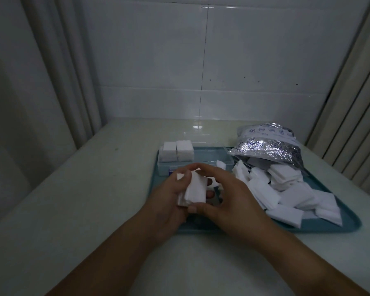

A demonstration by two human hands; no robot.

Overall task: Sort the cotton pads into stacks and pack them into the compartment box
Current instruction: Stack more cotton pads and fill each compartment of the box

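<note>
A small stack of white cotton pads [193, 190] is held upright between both hands over the near left part of the teal tray [320, 228]. My left hand [169, 201] grips it from the left, thumb on top. My right hand [224, 193] curls over its top and right side, thumb under the stack. The clear compartment box [203, 161] stands at the tray's far left, with two stacks of pads [177, 152] in its left compartments. A heap of loose pads [286, 193] covers the tray's right half.
A silver printed zip bag [269, 146] lies open at the tray's far right, pads spilling from its mouth. One loose pad [221, 164] rests on the box's right rim. The tray sits on a pale counter [94, 199] against a tiled wall.
</note>
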